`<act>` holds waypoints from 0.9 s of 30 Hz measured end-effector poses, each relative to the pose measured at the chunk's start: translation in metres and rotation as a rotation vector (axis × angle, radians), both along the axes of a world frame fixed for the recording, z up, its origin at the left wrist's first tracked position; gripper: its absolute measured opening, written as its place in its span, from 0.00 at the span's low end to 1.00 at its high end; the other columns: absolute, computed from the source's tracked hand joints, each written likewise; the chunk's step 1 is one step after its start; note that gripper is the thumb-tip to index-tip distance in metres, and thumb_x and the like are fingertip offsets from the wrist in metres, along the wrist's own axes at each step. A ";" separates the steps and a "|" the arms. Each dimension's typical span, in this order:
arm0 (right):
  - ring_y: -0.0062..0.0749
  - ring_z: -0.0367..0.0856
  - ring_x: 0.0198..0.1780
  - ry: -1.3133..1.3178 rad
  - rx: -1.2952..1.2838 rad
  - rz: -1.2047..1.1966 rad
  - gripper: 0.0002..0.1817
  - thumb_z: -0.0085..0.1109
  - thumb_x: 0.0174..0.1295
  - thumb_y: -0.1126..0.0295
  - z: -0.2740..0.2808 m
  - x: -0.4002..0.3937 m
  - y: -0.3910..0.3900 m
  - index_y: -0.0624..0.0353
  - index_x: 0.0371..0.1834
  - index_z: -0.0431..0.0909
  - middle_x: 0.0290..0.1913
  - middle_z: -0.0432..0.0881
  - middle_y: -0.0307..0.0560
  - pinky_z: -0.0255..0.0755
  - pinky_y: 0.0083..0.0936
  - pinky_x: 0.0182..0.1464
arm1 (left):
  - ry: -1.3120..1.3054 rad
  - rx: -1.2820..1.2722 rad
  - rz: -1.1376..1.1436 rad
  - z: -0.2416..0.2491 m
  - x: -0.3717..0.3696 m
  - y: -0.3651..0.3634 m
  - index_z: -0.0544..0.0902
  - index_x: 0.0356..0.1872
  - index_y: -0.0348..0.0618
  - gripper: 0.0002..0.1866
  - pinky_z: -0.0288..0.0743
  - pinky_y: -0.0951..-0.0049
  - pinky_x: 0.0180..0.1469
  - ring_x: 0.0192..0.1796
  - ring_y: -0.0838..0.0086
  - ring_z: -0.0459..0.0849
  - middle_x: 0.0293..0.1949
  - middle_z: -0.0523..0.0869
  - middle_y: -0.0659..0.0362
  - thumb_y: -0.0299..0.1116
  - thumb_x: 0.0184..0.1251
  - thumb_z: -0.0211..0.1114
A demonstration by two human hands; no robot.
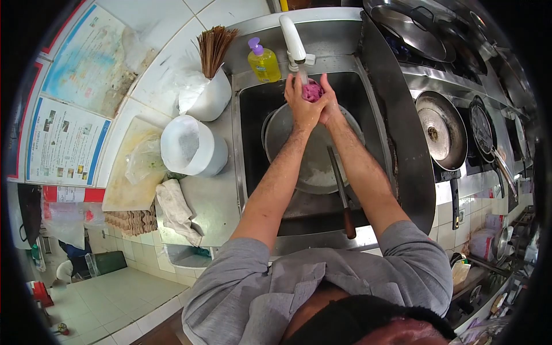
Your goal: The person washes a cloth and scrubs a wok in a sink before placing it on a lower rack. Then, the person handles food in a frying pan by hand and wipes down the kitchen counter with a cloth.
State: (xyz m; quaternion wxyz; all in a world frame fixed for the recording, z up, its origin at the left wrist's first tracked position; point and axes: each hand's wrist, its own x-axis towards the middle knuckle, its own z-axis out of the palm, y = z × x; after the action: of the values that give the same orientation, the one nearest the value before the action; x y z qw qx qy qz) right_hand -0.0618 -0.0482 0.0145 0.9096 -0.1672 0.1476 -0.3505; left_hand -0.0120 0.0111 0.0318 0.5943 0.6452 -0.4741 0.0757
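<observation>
A crumpled pink thing (312,91), too small to name surely, is cupped between my two hands below the white tap (293,43). My left hand (300,103) holds it from the left with bent fingers. On its other side, my right hand (330,102) presses against it, the two palms close together. Water runs from the spout onto it. Under my hands, a large round metal pot (282,135) with cloudy water sits in the sink (237,144). A long tool with a wooden handle (349,221) leans across the pot's rim, its far end in the water.
A yellow soap bottle (264,64) stands left of the tap. Beside the sink are a white bucket (215,146), a container (215,98) with a stick brush (214,49), and a cloth (175,210). Pans (441,129) sit on the stove beyond the metal partition (411,144).
</observation>
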 end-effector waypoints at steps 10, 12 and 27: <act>0.27 0.77 0.33 0.630 -0.441 -0.552 0.11 0.59 0.52 0.65 0.001 0.025 -0.004 0.63 0.28 0.79 0.30 0.79 0.44 0.71 0.25 0.36 | 0.756 -0.083 -0.175 -0.002 0.014 -0.033 0.77 0.27 0.38 0.12 0.70 0.73 0.33 0.30 0.77 0.75 0.25 0.78 0.62 0.38 0.62 0.60; 0.31 0.78 0.33 0.770 -0.600 -0.610 0.12 0.60 0.50 0.64 -0.008 0.021 -0.009 0.63 0.26 0.79 0.29 0.80 0.47 0.71 0.28 0.36 | 0.923 -0.086 -0.177 0.002 0.013 -0.031 0.76 0.25 0.40 0.12 0.69 0.74 0.30 0.26 0.79 0.74 0.23 0.77 0.64 0.37 0.63 0.58; 0.21 0.72 0.31 0.531 -0.643 -0.291 0.15 0.51 0.63 0.61 -0.005 0.002 -0.021 0.62 0.41 0.79 0.30 0.77 0.39 0.67 0.24 0.37 | 1.642 -0.051 -0.658 -0.014 0.020 -0.021 0.77 0.33 0.46 0.12 0.76 0.66 0.40 0.35 0.71 0.81 0.33 0.81 0.60 0.44 0.60 0.58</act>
State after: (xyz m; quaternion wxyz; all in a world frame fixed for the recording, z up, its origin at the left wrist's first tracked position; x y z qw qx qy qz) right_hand -0.0599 -0.0694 0.0096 0.6830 -0.5036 0.2817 -0.4479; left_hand 0.0081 -0.0098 0.0173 0.7529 0.3137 -0.0576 -0.5756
